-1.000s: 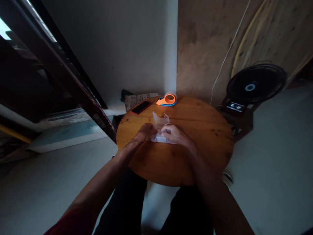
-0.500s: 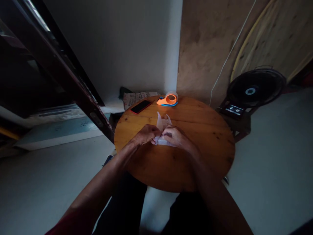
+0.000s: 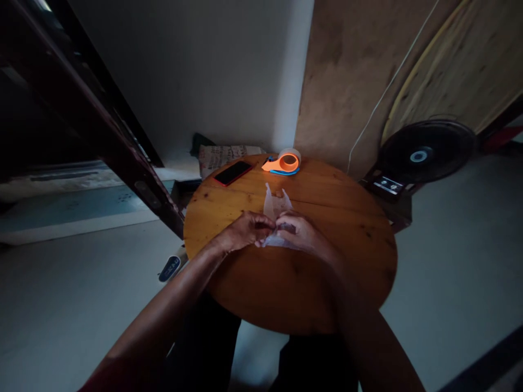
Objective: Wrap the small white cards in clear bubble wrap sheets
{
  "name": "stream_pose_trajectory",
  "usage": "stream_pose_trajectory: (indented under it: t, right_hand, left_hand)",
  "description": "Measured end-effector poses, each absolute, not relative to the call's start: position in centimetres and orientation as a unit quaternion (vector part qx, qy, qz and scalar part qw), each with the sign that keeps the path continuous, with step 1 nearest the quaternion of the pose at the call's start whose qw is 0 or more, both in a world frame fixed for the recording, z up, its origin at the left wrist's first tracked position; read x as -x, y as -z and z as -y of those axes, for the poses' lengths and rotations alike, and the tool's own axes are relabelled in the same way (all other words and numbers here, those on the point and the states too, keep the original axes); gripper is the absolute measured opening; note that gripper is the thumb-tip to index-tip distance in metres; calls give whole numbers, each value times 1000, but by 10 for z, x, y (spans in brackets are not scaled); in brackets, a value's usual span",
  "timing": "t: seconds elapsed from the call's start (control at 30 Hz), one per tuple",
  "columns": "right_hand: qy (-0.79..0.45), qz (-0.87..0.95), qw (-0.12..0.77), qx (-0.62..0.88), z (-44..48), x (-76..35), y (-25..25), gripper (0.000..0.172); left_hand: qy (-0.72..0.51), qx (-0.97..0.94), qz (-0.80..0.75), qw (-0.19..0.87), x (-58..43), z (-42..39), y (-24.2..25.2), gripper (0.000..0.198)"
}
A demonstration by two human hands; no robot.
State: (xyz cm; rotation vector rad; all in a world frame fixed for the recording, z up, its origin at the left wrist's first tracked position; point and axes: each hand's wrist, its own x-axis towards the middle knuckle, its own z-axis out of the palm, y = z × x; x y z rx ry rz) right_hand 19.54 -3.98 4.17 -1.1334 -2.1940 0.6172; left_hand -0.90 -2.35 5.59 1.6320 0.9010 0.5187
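Note:
A thin whitish plastic bag (image 3: pixel 274 206) lies on the round wooden table (image 3: pixel 343 218), its two pointed handle ends toward the far side. My left hand (image 3: pixel 247 230) pinches the bag from the left, fingers closed on the film. From the right, my right hand (image 3: pixel 300 230) is closed on the same bag, its fingertips almost meeting those of the left. The bag's near part spreads out beneath both hands. Whether anything is inside it, I cannot tell; the fingers cover its middle.
Toward the table's far edge lie an orange and blue tape dispenser (image 3: pixel 283 163) and a red-edged phone (image 3: pixel 232 173). A printed sack (image 3: pixel 223 155) sits behind the phone. Right of the table stands a dark round fan-like appliance (image 3: pixel 427 152) with a lit panel. A shoe (image 3: pixel 169 268) is at lower left.
My view has shifted slightly, so the shoe at lower left shows more. Both hands stay on the bag, their fingertips working close together at its middle.

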Motion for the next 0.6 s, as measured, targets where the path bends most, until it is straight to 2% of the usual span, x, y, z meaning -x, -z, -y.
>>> stream_pose_trajectory:
  t: [0.1, 0.27, 0.33, 0.5, 0.6]
  right_hand:
    - [-231, 821, 280, 440, 40, -198, -41, 12]
    - [-244, 774, 287, 508, 42, -211, -41, 30]
    - [-243, 759, 276, 538, 43, -218, -42, 31]
    - [-232, 763, 207, 566, 46, -226, -50, 15]
    - [-250, 763, 204, 560, 46, -228, -52, 16]
  left_hand:
    - [-292, -752, -368, 462, 4, 27, -40, 16]
    - [-368, -816, -355, 269, 1, 33, -22, 14]
    - [-388, -832, -334, 214, 2, 34, -18, 14]
    - [-394, -853, -303, 160, 1, 31, -17, 15]
    - [-381, -861, -303, 148, 1, 31, -18, 19]
